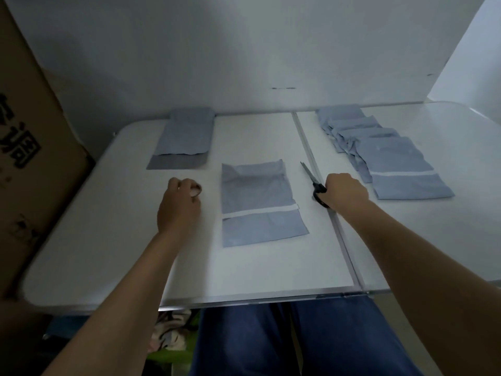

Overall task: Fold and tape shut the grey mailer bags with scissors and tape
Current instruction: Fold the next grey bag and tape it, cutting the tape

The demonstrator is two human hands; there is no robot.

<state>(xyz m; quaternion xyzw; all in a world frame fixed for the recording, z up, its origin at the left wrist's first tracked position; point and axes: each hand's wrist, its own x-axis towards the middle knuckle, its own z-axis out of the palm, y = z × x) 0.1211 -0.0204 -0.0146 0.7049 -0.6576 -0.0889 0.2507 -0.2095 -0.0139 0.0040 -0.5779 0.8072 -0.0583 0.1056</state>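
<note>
Head view shows a grey mailer bag (257,204) lying flat at the middle of the white bench (113,240), a white tape strip (260,210) already across its folded flap. At 3 o'clock of it the right hand (345,192) grips the black scissors (315,185), blades pointing to 11 o'clock along the bench seam. At 9 o'clock the left hand (180,202) is curled around a small tape roll (195,189), just visible at its fingertips. A pile of taped bags (385,156) lies at 2 o'clock, and unsealed ones (181,139) at 11 o'clock.

Risks, as I judge them: the strip overhangs the bag's right edge and could stick to the bench when the bag is lifted; the scissor tips could snag the thin film if swept across; loose tape may curl onto itself.
</note>
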